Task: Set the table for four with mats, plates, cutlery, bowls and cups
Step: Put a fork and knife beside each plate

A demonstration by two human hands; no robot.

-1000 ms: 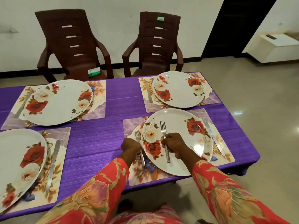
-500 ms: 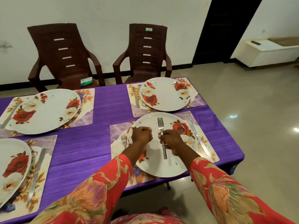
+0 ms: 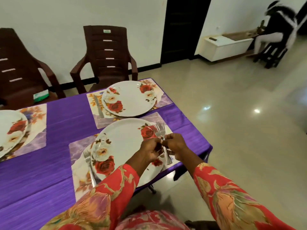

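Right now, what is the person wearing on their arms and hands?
Both arms are in long, loose sleeves of red fabric printed with large flowers and leaves in orange, peach, pink and olive. The left sleeve and right sleeve end at the wrists. The left hand and right hand are bare: no gloves or rings show.

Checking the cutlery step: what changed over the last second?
The left hand let go of the fork it laid left of the near plate and moved right to join the right hand. The two forks came up off the plate, both hands now holding them. The far plate and its knife stayed put.
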